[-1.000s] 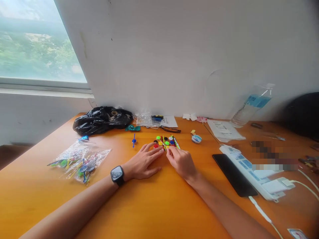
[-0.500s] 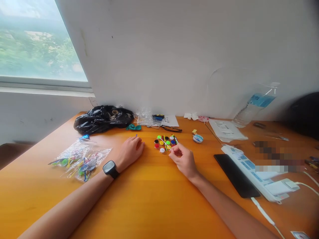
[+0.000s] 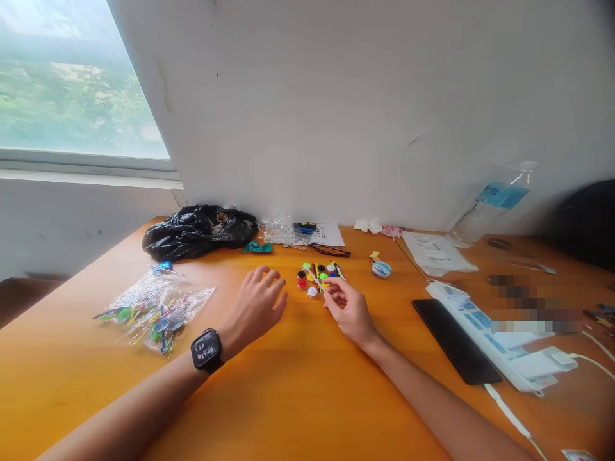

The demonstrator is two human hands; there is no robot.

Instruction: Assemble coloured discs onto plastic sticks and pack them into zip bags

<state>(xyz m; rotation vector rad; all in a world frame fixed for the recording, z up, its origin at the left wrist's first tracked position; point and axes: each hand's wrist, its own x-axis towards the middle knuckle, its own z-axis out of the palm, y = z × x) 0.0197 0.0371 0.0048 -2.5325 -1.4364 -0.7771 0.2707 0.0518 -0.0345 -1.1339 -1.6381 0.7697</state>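
Note:
A small pile of coloured plastic picks with round heads [image 3: 318,274] lies on the orange wooden table [image 3: 298,384]. My right hand [image 3: 348,308] sits just right of the pile, its fingers pinched on one thin pick whose tip points into the pile. My left hand [image 3: 257,304], with a black smartwatch [image 3: 206,351] on the wrist, hovers just left of the pile. Its back faces me and its fingers are loosely spread. Whatever lies under its palm is hidden.
Clear bags of more picks [image 3: 154,307] lie at the left, with a black plastic bag [image 3: 196,230] behind them. A black phone [image 3: 456,339] and a white power strip [image 3: 485,330] lie at the right. A water bottle [image 3: 490,202], papers [image 3: 435,251] and a small tape roll [image 3: 381,269] stand near the wall.
My left hand left the pile, went out over a lone blue pick, then drew back toward the pile; that pick no longer shows. My right hand stayed by the pile, still pinching.

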